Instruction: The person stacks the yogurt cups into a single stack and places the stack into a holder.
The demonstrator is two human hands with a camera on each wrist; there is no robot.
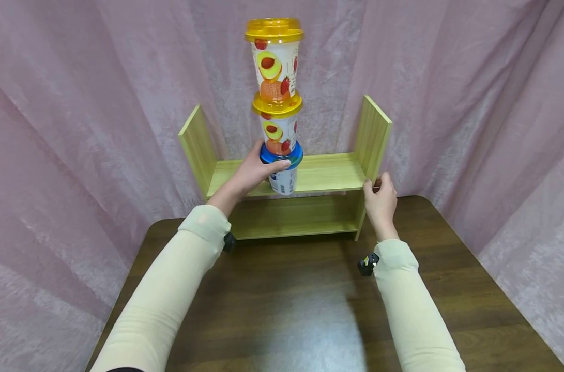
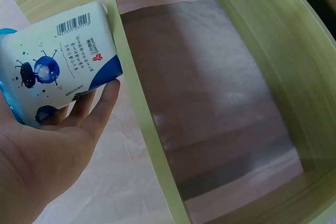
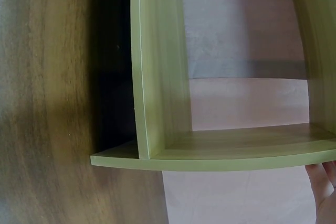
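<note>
The cup stack stood tall over the shelf, left hand wrapped round its blue-lidded bottom cup. Keeping it plumb and lowering slowly looked wise, while the right hand gripped the shelf's side panel.

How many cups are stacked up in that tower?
3. The white paper cup with a blue lid is at the bottom, gripped by the left hand. A yellow-lidded fruit-print cup sits on it, and another yellow-lidded fruit cup tops the stack. None looks hidden.

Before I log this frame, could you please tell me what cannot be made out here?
- Blue-lidded white cup: whether its base touches the light green wooden shelf; head view, left hand covers it.
- Right hand: fingertips hidden behind the shelf's side panel; right wrist view cuts it off.
- Cup print: too small.
</note>
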